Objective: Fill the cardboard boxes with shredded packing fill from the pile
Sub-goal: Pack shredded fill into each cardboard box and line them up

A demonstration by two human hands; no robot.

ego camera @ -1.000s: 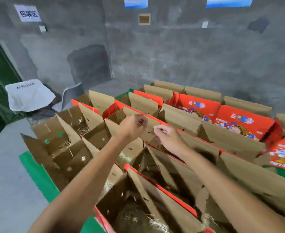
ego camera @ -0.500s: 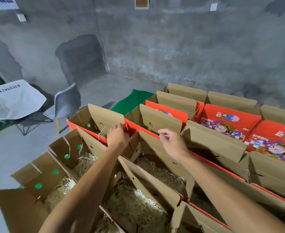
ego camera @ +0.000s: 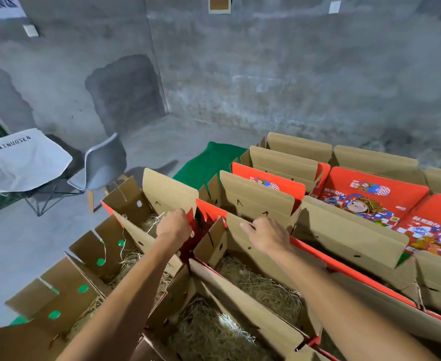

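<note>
Head view: open boxes (ego camera: 253, 259) stand packed in rows with flaps raised so fill (ego camera: 261, 287) can drop in; the left hand (ego camera: 174, 226) curls over a red flap (ego camera: 191, 225), the right hand (ego camera: 266, 237) hooks a brown flap (ego camera: 261, 204), likely parting them; no pile shows.

Two bare hands reach over the boxes, the left hand (ego camera: 174, 225) and the right hand (ego camera: 266, 237). Four open cardboard boxes (ego camera: 240, 290) visibly hold shredded packing fill (ego camera: 261, 287); the full count of boxes cannot be told. Two chairs stand by the wall: a grey chair (ego camera: 102, 162) and a cloth-draped chair (ego camera: 24, 160).
</note>
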